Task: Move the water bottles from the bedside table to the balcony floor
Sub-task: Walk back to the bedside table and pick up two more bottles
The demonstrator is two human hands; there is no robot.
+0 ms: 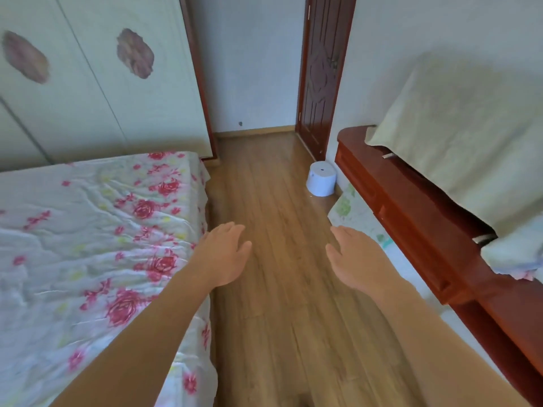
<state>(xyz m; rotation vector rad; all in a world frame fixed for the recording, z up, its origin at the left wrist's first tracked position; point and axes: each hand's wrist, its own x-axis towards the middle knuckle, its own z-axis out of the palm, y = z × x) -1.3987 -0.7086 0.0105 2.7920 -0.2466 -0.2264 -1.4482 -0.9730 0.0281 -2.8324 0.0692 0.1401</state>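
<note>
View: one wide camera at your head height.
Facing: forward and down along the floor point(273, 230) toward the far door point(320, 77).
Near: your left hand point(224, 254), right hand point(357, 259).
Sides: bed point(88, 230) left, cabinet point(411, 218) right.

Body in view: two arms only. Left hand point(224, 255) and right hand point(357, 259) are bare. Left forearm point(141, 333) shows bare skin from the wrist to the near frame edge, same for right forearm point(440, 342). Both forearms look broader toward the near edge. Fingernails too blurred to tell.
</note>
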